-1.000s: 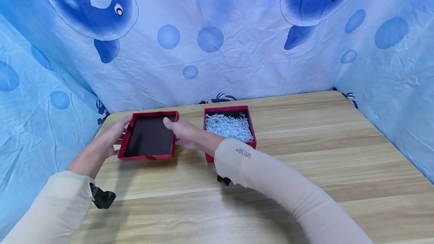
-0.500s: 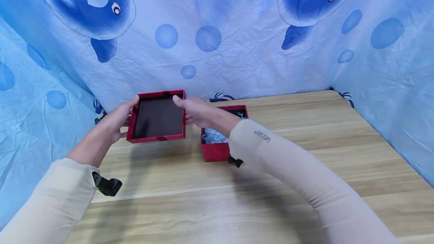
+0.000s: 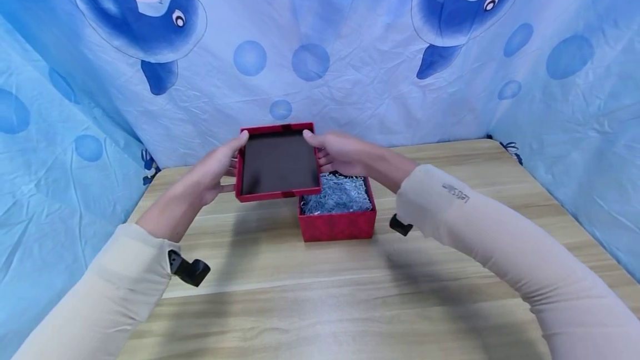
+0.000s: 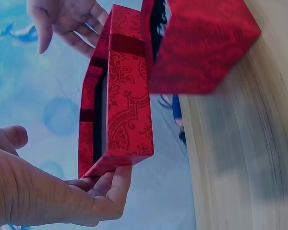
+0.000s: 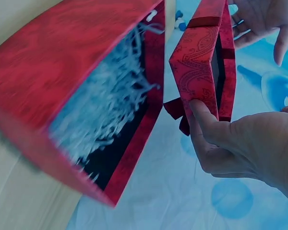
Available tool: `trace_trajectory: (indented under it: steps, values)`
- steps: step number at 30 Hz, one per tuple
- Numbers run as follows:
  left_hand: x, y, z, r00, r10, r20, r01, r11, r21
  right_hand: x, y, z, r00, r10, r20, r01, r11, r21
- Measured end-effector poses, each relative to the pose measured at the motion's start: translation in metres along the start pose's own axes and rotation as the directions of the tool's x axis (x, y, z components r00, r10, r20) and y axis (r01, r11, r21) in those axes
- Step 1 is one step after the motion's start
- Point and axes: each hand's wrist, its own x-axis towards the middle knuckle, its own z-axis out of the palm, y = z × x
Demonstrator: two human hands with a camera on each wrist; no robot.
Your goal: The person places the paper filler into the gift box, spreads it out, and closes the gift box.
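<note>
A shallow red box lid (image 3: 280, 163) hangs in the air, its dark inner side turned toward me. My left hand (image 3: 217, 171) grips its left edge, and my right hand (image 3: 345, 153) grips the right edge. In the head view both thumbs lie at the upper corners. Paisley patterning and a dark red ribbon band (image 4: 126, 44) show on the lid's side in the left wrist view. Ribbon ends (image 5: 177, 113) stick out behind it in the right wrist view. The open red box (image 3: 338, 228) stands on the table, partly covered by the lid, with pale blue shredded paper (image 3: 345, 194) inside.
The wooden table (image 3: 310, 293) ends at a blue curtain (image 3: 360, 99) printed with dolphins and bubbles, which also hangs at both sides. A black wrist camera (image 3: 190, 269) sits on the left sleeve, another black camera (image 3: 401, 225) under the right.
Both hands have raised the lid off the table's left side and carried it right, up to the box's back left. The box has stayed where it stood.
</note>
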Motion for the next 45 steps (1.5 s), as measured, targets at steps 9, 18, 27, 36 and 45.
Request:
trace_trajectory:
  steps: [9,18,27,36,45]
  values:
    - [0.002,0.017,0.037,0.998,0.021,0.059,-0.021,1.0,-0.005,-0.037,0.013,-0.04,0.996,-0.057,-0.069,0.057,0.998,0.004]
    - [0.007,0.02,0.059,0.995,0.029,0.095,-0.024,0.998,-0.055,-0.058,0.018,-0.06,0.992,-0.066,-0.103,0.065,0.998,-0.006]
    - [0.01,0.022,0.071,0.994,0.046,0.101,-0.039,0.997,-0.07,-0.067,0.024,-0.071,0.991,-0.079,-0.106,0.078,0.997,-0.006]
    - [0.01,0.022,0.073,0.992,0.058,0.113,-0.045,0.993,-0.108,-0.068,0.03,-0.073,0.976,-0.12,-0.179,0.126,0.992,0.022]
    - [0.009,0.025,0.067,0.984,0.135,0.12,-0.114,0.98,-0.165,-0.069,0.032,-0.071,0.945,-0.188,-0.267,0.216,0.973,0.083]
